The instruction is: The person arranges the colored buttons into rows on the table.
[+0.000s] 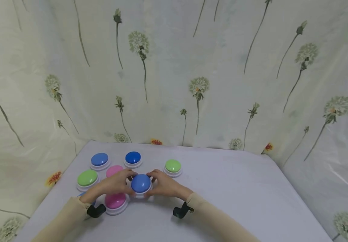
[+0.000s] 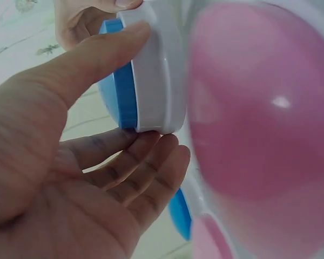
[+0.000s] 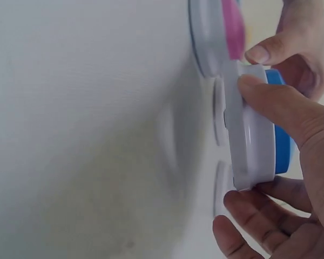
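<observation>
Blue button (image 1: 140, 183), white base, no readable writing, pinched by left grip (image 1: 117, 184) and right grip (image 1: 164, 185)

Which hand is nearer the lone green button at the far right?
Right. The right hand sits just in front of the green button; the left hand is farther left, across the blue button.

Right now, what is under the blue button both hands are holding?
The blue button, gripped at its white rim by the left hand and right hand, sits over the white table. Whether it touches the table cannot be told; the spot underneath is covered.
</observation>
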Available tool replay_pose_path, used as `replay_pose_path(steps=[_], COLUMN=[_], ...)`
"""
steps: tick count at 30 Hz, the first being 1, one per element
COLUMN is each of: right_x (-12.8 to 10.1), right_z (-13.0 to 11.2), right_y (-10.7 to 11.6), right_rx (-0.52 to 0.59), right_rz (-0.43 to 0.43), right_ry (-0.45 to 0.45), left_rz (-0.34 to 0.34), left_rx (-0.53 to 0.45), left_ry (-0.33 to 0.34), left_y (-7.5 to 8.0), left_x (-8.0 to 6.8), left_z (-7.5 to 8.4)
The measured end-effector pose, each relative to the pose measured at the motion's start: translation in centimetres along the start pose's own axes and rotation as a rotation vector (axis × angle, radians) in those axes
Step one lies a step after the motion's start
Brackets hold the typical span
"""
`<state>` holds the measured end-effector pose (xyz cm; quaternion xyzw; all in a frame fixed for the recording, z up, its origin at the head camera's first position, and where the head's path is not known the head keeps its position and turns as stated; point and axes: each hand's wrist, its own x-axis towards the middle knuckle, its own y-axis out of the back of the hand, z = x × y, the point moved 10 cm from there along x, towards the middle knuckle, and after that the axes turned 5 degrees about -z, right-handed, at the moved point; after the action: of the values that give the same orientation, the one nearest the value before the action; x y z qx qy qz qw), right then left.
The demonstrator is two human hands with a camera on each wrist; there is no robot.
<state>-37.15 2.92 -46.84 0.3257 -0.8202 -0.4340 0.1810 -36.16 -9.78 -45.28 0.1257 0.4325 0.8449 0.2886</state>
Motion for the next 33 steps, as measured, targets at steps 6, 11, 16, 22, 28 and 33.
replay_pose_path(steps=[6,11,16,22,28,33], right_x=[-1.8,-4.2,-7.4,-11.7,-14.3,-16.0], right_z=[-0.1,0.4,0.8,1.7,2.1,2.4], right_y=[2.1,3.6,5.5,7.8,9.0,9.3], right_rx=[0.023,0.048,0.037,0.028,0.025,0.028], right_rz=[0.030,0.067,0.103,0.175,0.212,0.216], right_ry=[0.009,0.016,-0.006,-0.052,-0.071,-0.098], left_rz=[0.020,0.015,0.008,-0.023,-0.039,-0.054], left_rx=[0.012,-0.005,-0.027,0.003,0.027,0.011], left_ry=[-0.041,-0.067,-0.100,-0.168,-0.183,-0.195], left_y=[0.5,-0.1,-1.2,-2.5,-3.3,-4.3], left_x=[0.6,1.3,2.5,4.4,5.3,5.6], left_z=[2.7,5.2,7.7,11.9,14.3,15.5])
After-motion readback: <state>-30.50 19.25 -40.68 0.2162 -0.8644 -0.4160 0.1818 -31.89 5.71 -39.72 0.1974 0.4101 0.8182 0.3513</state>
